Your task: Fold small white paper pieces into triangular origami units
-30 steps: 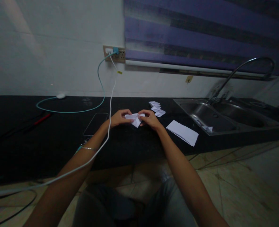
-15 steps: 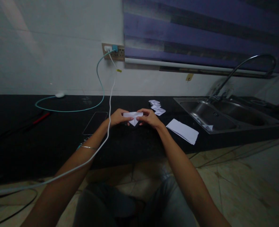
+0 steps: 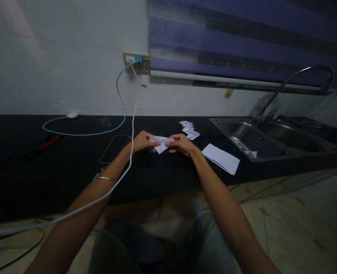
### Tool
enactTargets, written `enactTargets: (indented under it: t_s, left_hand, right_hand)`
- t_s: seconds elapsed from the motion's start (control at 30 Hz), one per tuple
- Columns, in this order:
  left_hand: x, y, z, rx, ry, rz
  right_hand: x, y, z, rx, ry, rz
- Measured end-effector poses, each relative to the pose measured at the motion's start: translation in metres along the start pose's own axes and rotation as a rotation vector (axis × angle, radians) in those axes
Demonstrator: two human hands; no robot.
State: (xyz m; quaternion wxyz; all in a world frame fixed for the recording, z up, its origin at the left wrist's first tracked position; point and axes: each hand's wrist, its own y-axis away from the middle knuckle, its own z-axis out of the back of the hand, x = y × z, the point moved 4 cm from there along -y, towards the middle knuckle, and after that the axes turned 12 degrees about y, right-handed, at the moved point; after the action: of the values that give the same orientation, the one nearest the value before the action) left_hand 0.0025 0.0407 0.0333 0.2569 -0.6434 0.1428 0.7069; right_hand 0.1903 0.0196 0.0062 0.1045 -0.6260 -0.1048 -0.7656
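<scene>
Between my two hands is a small folded piece of white paper (image 3: 161,146), with a straight upper edge and a point toward me. My left hand (image 3: 143,141) pinches its left end, thumb on the near face. At the right end my right hand (image 3: 182,143) grips it the same way, its thumb close to the left one. The fingers behind the paper are partly hidden. Beyond my right hand lie several folded white paper pieces (image 3: 189,130) in a row. A stack of white paper sheets (image 3: 222,158) rests on the counter to the right.
A dark phone (image 3: 115,149) lies beside my left forearm on the black counter (image 3: 157,180). A white cable (image 3: 133,125) hangs from the wall socket (image 3: 143,65) across that forearm. A teal cable (image 3: 100,133) and a red object (image 3: 50,143) are left; a sink (image 3: 250,133) is right.
My right hand has shifted slightly down, and the folded paper's point sits a little lower. Both hands keep their hold on the paper. The things around them have not moved.
</scene>
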Motion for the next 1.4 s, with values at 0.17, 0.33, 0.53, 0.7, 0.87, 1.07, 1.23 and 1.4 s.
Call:
enactTargets:
  t_s: [0.17,0.33,0.53,0.7,0.87,1.07,1.23,1.4]
  left_hand:
    - [-0.002,0.001,-0.002,0.006,0.024,-0.022]
    - [-0.001,0.0,-0.004,0.007,0.039,-0.018]
    - [0.006,-0.006,0.002,-0.009,0.042,-0.07]
    - [0.008,-0.007,0.005,0.033,0.124,-0.111]
    - [0.008,-0.005,0.009,0.004,0.177,-0.106]
    - [0.005,-0.004,0.01,0.043,0.27,-0.068]
    - [0.0,0.003,0.005,0.059,0.46,-0.033]
    - [0.002,-0.001,-0.004,-0.053,0.325,0.068]
  right_hand:
    - [-0.001,-0.002,-0.006,0.068,0.036,0.043]
    - [-0.004,-0.009,-0.006,-0.015,0.084,0.116]
    - [-0.003,-0.01,-0.004,-0.051,0.065,0.159]
    - [0.001,-0.008,0.0,-0.092,0.027,0.163]
    - [0.006,-0.005,-0.001,-0.078,0.026,0.179]
    - [0.009,-0.004,-0.003,-0.072,0.077,0.263]
    - [0.01,-0.004,0.002,-0.158,0.185,0.329]
    - [0.011,-0.005,-0.002,-0.148,0.274,0.389]
